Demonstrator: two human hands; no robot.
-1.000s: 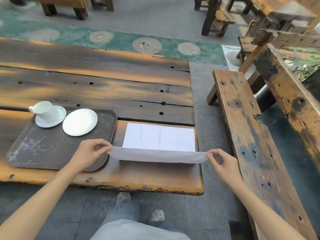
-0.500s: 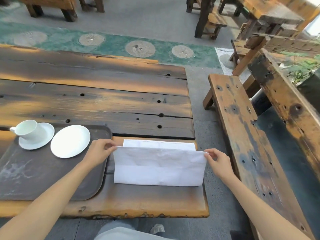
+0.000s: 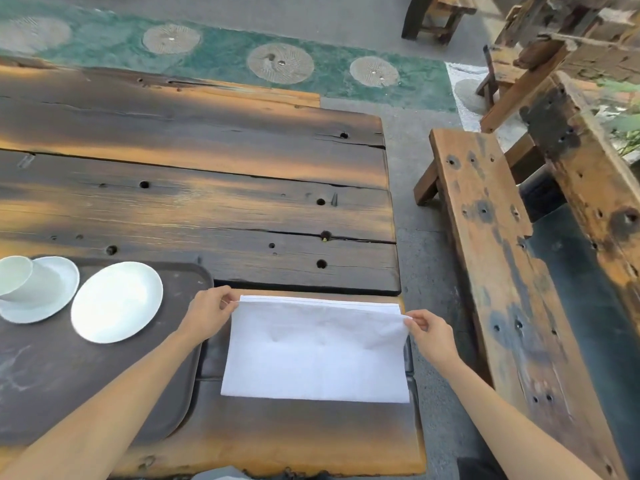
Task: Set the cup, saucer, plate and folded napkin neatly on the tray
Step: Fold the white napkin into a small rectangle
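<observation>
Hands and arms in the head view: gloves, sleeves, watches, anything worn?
Nothing worn that shows. The left hand and right hand are bare, no gloves, and no rings visible on the fingers. Both forearms are bare from the wrist down to the frame's bottom edge: no sleeve, watch, bracelet or strap in view. No markings or tape are visible either. Anything above the elbows is out of frame.

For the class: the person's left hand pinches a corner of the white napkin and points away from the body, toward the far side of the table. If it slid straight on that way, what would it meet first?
Probably only bare wooden table. The left hand holds the napkin just right of the tray; nothing stands beyond it, though depth is uncertain.
</observation>
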